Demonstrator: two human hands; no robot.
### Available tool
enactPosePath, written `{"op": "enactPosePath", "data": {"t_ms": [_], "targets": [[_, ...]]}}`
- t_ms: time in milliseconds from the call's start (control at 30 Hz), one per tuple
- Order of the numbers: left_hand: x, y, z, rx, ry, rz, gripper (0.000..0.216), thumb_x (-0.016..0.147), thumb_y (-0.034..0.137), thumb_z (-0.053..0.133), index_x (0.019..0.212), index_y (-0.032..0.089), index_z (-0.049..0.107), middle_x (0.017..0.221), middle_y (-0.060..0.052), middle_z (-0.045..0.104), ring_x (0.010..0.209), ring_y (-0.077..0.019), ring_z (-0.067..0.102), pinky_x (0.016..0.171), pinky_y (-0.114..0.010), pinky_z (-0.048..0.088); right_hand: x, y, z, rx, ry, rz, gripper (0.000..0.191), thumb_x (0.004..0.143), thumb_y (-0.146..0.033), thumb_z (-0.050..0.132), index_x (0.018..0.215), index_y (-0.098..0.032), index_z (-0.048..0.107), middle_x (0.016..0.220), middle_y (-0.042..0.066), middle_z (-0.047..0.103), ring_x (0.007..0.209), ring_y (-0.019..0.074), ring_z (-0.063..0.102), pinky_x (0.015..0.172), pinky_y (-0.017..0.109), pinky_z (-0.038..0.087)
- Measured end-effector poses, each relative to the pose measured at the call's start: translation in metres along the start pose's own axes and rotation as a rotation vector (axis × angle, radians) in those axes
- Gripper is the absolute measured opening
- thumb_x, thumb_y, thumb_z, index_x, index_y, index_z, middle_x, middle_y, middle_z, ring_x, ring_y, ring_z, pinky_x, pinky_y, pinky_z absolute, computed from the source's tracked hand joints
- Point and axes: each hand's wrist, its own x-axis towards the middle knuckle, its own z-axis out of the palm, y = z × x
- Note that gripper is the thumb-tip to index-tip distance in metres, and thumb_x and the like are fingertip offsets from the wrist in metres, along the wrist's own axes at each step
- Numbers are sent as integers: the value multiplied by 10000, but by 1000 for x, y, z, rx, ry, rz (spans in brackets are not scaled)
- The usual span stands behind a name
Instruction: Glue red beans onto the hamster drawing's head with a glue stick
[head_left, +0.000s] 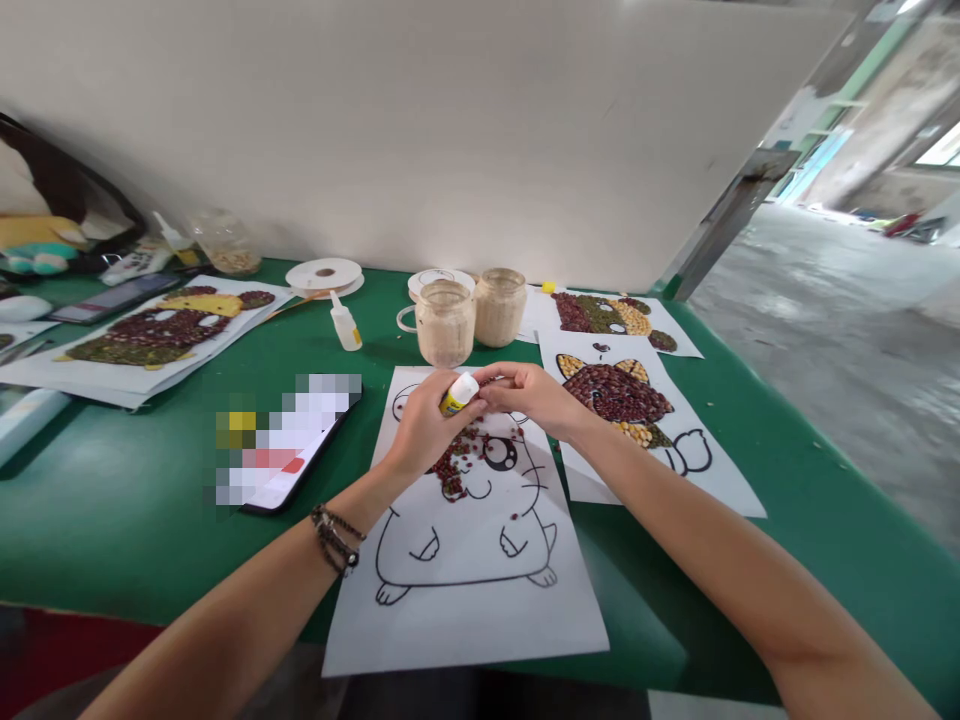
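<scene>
My left hand (426,425) is closed around a small glue bottle (459,394) with a white cap and yellow label, tilted above the drawing. My right hand (531,395) is beside the cap, its fingertips pinched together; what they hold, if anything, is too small to make out. Under both hands lies a white sheet (465,625) with a black-outlined hamster. Dark red and green beans (452,472) cover part of its face, and several are scattered around its eye. My hands hide the top of the head.
Behind the hands stand two glass jars (444,325). Bean pictures lie right, including a fox (619,395), and left, a bear-like one (161,335). A phone (307,450), a white dropper bottle (346,325) and a ribbon spool (324,275) rest on the green table (187,560). A pale panel (450,130) rises behind.
</scene>
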Motion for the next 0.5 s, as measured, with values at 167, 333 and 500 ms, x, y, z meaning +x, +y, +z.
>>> {"op": "enactPosePath", "data": {"t_ms": [167,333,500], "targets": [[1,-1,0,47,31,68,69,731,211,537,725,144,525,694,-9,522,663,-121,478,607,-239,392,-1,-2,2,5,20,6,129,687,-184,594,813,-174,618,671,-9,639,613,71,586,678,240,476],[-1,-2,1,68,37,110,53,722,176,542,691,148,510,678,-1,515,649,-116,477,596,-233,394,-1,1,0,96,-1,61,79,654,-184,630,731,-169,621,701,-1,648,668,80,602,737,256,474],[-2,-1,1,79,41,138,60,722,185,555,697,152,511,683,-2,523,653,-115,482,593,-228,396,-1,5,-4,164,-36,97,91,632,-184,650,719,-162,633,701,4,651,677,83,607,752,261,469]]}}
